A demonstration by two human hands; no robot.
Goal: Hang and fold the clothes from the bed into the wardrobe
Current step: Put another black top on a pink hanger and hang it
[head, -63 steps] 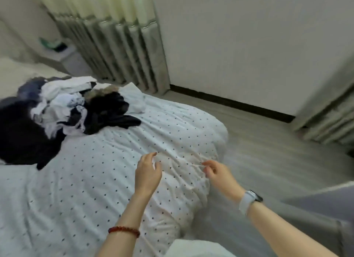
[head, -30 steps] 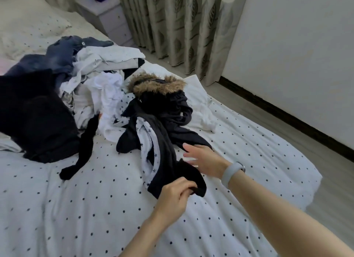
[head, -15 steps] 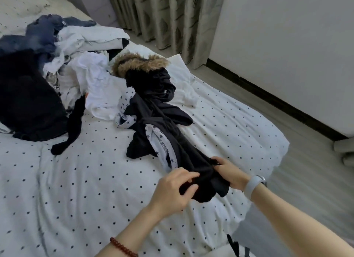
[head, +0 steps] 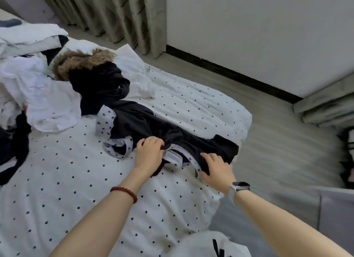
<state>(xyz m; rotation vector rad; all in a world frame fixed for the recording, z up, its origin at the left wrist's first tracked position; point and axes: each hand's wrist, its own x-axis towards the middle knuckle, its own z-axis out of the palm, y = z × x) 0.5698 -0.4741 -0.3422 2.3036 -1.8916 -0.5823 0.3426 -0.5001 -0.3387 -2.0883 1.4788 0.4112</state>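
Note:
A black jacket (head: 145,120) with a star-print lining and a brown fur hood (head: 80,60) lies stretched across the dotted bed (head: 76,180), its lower end near the bed's right corner. My left hand (head: 148,154) grips the black fabric by the lining's edge. My right hand (head: 215,167) holds the jacket's hem a little to the right. A heap of white clothes (head: 34,92) and dark clothes (head: 11,147) lies at the left.
Patterned curtains (head: 107,13) hang at the back, beside a white wall with a dark skirting. Grey wooden floor (head: 277,142) runs along the bed's right side. A grey piece of furniture (head: 335,218) stands at the lower right.
Both hands went from the bare bed corner to the pile, took hold of the black jacket and dragged it toward the bed's near right corner. It now lies stretched out.

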